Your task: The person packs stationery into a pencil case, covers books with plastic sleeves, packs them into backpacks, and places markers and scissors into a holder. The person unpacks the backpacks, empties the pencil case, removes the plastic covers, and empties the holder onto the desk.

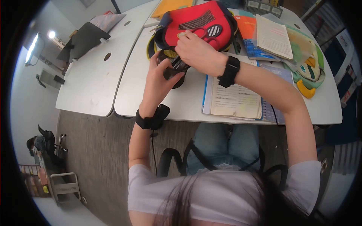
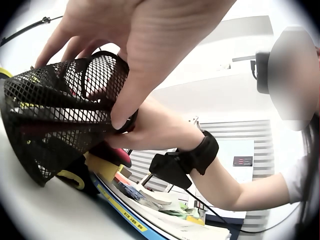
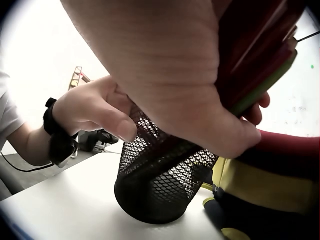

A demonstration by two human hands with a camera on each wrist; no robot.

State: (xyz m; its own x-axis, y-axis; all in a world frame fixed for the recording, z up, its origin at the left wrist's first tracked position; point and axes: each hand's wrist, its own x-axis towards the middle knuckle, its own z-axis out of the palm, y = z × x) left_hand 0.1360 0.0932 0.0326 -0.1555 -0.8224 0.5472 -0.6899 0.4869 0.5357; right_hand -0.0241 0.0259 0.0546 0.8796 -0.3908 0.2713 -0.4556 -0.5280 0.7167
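Note:
My left hand (image 1: pixel 156 79) grips the rim of a black mesh pen holder (image 2: pixel 65 107), thumb on the near side and fingers round the far side. The pen holder (image 3: pixel 155 185) leans, with its base close over the white table, and long dark shapes show inside through the mesh. My right hand (image 1: pixel 200 52) is right at the holder's mouth. In the right wrist view its thumb and fingers hold a bundle of long dark red and green items (image 3: pixel 267 82); I cannot tell their exact kind. A red bag (image 1: pixel 188 19) stands just behind both hands.
An open book (image 1: pixel 233 98) lies right of the holder on the white table (image 1: pixel 154 101), by a purple notebook (image 1: pixel 277 73). Farther right are papers (image 1: pixel 273 37) and a green pouch (image 1: pixel 318 71) with a yellow banana-shaped piece (image 1: pixel 305 89). A grey basket (image 1: pixel 264 7) stands at the back.

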